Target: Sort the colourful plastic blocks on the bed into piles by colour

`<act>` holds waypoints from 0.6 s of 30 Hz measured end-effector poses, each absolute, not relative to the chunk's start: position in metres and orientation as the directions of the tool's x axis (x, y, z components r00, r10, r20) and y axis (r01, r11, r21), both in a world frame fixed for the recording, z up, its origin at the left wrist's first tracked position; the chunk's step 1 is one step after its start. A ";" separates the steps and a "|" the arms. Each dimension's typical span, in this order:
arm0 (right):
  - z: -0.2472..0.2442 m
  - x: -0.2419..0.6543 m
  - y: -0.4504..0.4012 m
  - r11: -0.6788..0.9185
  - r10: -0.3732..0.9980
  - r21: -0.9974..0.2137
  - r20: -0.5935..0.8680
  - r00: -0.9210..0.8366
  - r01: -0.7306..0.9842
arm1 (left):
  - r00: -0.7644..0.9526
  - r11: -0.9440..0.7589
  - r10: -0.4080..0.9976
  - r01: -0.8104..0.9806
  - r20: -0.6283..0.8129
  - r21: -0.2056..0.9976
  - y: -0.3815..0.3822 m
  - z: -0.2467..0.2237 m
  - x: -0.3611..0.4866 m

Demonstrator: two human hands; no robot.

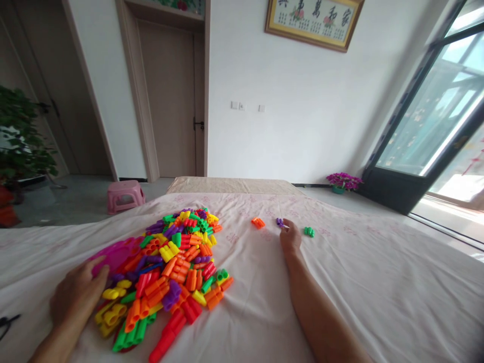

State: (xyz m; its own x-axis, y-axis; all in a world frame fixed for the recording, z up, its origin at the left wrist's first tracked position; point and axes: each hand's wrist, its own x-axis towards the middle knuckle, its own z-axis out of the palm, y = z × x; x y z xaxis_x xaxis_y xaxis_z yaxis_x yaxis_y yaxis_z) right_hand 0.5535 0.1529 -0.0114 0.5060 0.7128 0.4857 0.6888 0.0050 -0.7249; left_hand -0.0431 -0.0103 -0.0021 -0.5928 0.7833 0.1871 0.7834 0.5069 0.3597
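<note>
A large pile of plastic pieces [181, 257] in orange, red, yellow, green and purple lies on the cloth-covered surface. My left hand [81, 287] is at the pile's left side, its thumb and fingers closed on the near edge of a pink basket [117, 255] that lies partly under the pieces. Farther right, my right hand [290, 236] has its fingers pinched on a small purple piece [280, 222]. An orange piece [258, 222] lies to the left of that hand, and a green piece [309, 232] lies to its right.
The white patterned cloth [359, 272] has wrinkles. A beige surface [234, 186] adjoins its far edge. Beyond are a pink stool [125, 196] at left and purple flowers [344, 180] at right. A dark object [7, 322] lies at the left edge.
</note>
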 end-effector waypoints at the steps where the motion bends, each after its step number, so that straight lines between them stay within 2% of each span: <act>1: -0.009 0.545 0.151 0.064 0.728 -0.726 0.503 0.466 0.685 | -0.601 0.523 0.779 0.779 0.177 0.345 -0.010 0.000 -0.041; 3: -0.002 0.522 0.147 0.198 0.798 -0.758 0.493 0.347 0.621 | -0.620 0.554 0.766 0.771 0.171 0.316 -0.010 0.004 -0.036; 5: 0.008 0.495 0.139 0.295 0.891 -0.826 0.419 0.174 0.480 | -0.631 0.570 0.754 0.766 0.182 0.297 -0.011 0.005 -0.034; 8: 0.028 0.457 0.119 0.263 0.957 -0.927 0.215 -0.197 0.268 | -0.627 0.564 0.756 0.770 0.190 0.298 -0.011 0.004 -0.034; 11: 0.050 0.431 0.097 0.134 0.815 -0.971 -0.006 -0.579 0.198 | -0.618 0.542 0.764 0.770 0.185 0.338 -0.012 0.003 -0.037; 13: 0.061 0.420 0.084 0.122 0.670 -0.964 -0.094 -0.736 0.235 | -0.605 0.520 0.775 0.774 0.182 0.361 -0.012 0.003 -0.038; 15: 0.066 0.412 0.076 0.197 0.570 -0.926 -0.159 -0.806 0.322 | -0.591 0.502 0.786 0.782 0.182 0.370 -0.013 0.003 -0.039; 18: 0.063 0.402 0.070 0.329 0.554 -0.829 -0.218 -0.804 0.452 | -0.585 0.492 0.787 0.785 0.194 0.376 -0.013 0.003 -0.039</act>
State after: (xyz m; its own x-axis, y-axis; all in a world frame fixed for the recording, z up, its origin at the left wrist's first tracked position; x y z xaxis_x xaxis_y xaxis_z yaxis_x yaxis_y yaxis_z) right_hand 0.4020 0.0696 0.0635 -0.8035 0.5540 -0.2179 0.4518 0.3292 -0.8292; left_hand -0.0387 -0.0131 0.0028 -0.5854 0.7872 0.1937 0.7854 0.4915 0.3762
